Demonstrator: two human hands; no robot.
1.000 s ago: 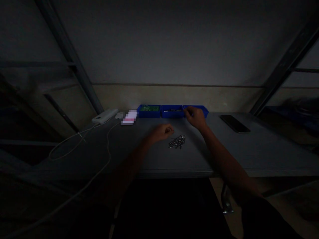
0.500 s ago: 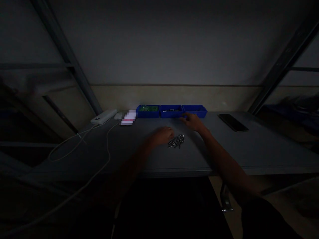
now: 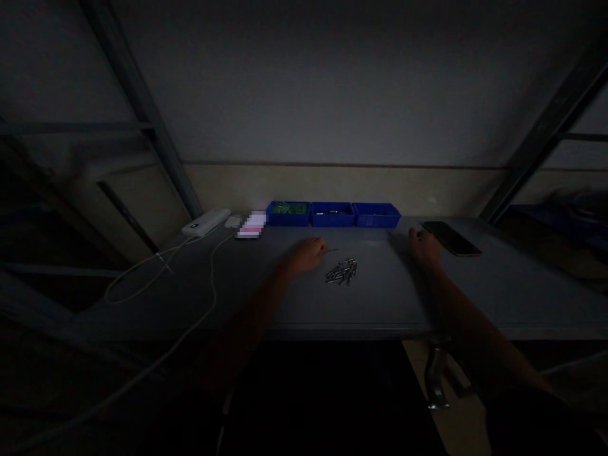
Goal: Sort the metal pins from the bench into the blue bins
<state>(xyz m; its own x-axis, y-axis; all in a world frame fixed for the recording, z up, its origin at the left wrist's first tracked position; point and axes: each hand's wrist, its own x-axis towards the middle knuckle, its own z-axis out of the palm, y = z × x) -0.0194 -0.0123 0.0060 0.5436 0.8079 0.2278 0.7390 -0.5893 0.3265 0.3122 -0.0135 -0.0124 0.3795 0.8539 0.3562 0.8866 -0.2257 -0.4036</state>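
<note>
bins: three blue; one phone beside right hand, one pin pile near left hand; grips too dark to tell.

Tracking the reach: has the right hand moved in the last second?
Yes. The right hand left the blue bins and went rightward, now beside the phone.
</note>
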